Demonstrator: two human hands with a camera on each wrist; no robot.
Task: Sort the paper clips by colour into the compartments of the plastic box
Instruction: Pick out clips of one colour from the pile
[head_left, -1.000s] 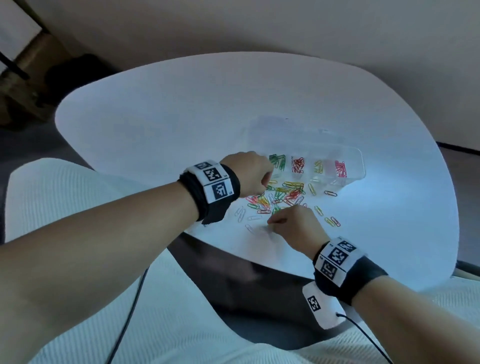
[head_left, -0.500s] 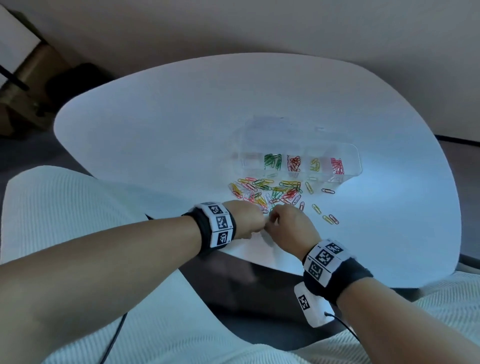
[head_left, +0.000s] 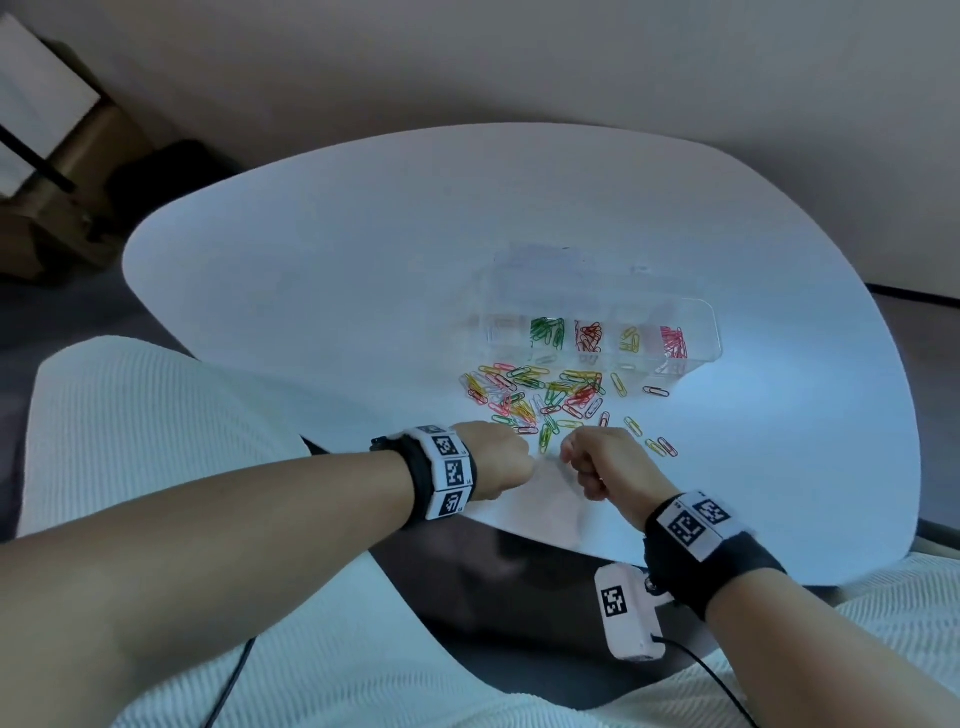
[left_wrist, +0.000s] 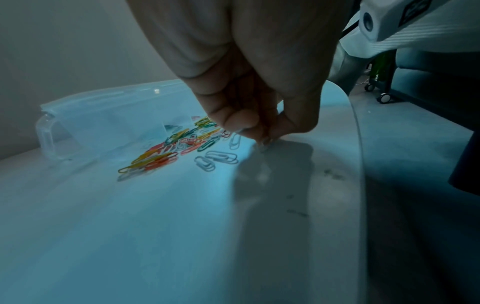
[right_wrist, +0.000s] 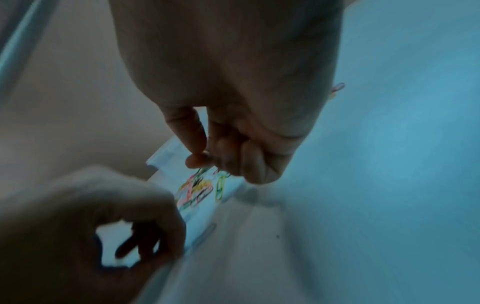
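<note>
Fingertips of the left hand (head_left: 496, 467) are bunched and pressed down onto the white table (head_left: 311, 291) at its near edge, as the left wrist view shows; they look to be pinching at a pale clip, but I cannot tell whether one is actually caught. Just to the right, the right hand (head_left: 605, 462) hovers with fingers curled and thumb against forefinger; the blurred wrist view does not show whether anything is held. Beyond both hands lies the loose pile of paper clips (head_left: 540, 397), green, yellow, red, pink and white mixed, with a few strays (head_left: 660, 447) off to the right. Farther still sits the clear plastic box (head_left: 714, 338), lid open, with green clips (head_left: 546, 332), red, yellow and pink in separate compartments running left to right; the leftmost compartment seems to hold pale ones, though that is hard to make out.

To do this pick well, I would slide the flat clip toward the table edge or tip one end up with a nail rather than squeeze straight down, take one colour at a time, and check the clip is free of neighbours before lifting. The white clips barely show against the table, so feel matters more than sight.
</note>
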